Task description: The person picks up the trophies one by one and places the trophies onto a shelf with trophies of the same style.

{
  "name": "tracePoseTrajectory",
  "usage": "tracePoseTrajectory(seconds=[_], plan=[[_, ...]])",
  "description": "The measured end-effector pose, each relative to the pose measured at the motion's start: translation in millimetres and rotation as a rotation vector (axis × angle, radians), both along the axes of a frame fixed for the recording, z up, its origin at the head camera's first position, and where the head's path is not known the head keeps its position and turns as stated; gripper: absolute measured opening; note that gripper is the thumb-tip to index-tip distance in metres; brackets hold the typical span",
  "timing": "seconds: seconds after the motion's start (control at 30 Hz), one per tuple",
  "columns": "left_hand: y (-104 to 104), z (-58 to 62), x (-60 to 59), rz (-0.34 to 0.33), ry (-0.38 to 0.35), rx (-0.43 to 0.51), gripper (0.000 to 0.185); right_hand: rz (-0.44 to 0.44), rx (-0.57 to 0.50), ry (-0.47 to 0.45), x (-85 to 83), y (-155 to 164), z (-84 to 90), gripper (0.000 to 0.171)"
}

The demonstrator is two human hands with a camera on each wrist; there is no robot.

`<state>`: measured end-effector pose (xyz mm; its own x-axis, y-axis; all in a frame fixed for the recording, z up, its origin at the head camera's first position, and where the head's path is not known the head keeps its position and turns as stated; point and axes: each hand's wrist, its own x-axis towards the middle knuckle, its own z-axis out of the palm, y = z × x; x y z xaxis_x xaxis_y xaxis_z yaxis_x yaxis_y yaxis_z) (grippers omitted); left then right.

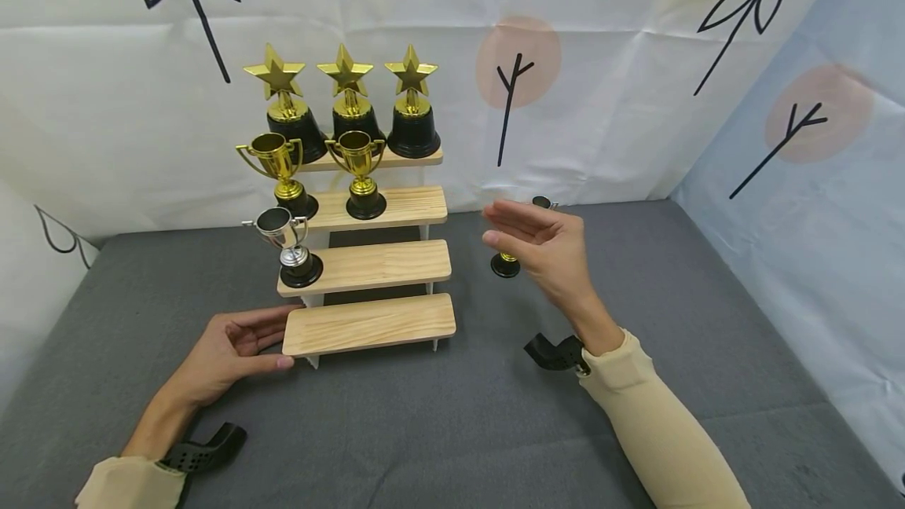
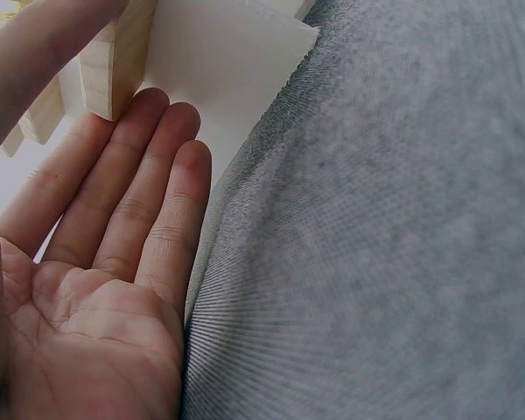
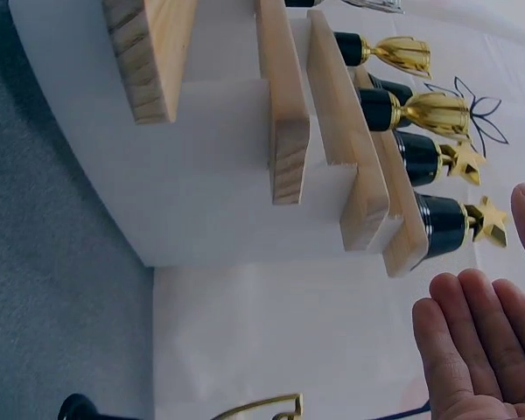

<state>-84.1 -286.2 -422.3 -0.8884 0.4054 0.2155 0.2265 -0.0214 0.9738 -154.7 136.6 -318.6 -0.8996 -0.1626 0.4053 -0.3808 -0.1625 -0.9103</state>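
A gray cloth with a fine ribbed weave covers the counter [image 1: 438,438]. Behind it hangs a white sheet [image 1: 622,132], wrinkled, with a long horizontal crease across its upper part. The sheet carries a pale pink circle [image 1: 540,81] with a black twig [image 1: 507,112] drawn over it, and black outlined leaves at the upper left and upper right. Along the right side, a bluish-white sheet [image 1: 792,234] repeats the circle and twig. Another whitish sheet [image 1: 35,297] borders the left, showing part of a leaf outline. The light is soft, with faint yellowish patches on the back sheet.
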Motion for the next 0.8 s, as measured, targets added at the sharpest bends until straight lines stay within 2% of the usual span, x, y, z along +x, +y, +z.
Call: tracePoseTrajectory(seconds=[0.3,0.5,0.8], plan=[[1,-0.5,-1.0,-0.003,-0.002,0.004,0.066,-0.051,0.004,0.026,-5.1,18,-2.8,0.044],[0,-1.4,-0.2,0.02,-0.007,-0.02,0.065,-0.061,-0.008,0.016,-10.8,31,-3.5,0.044],[-1,0.8,0.2,0.029,-0.008,-0.041,0.065,-0.107,0.069,-0.005,-19.2,47,-9.6,0.045]])
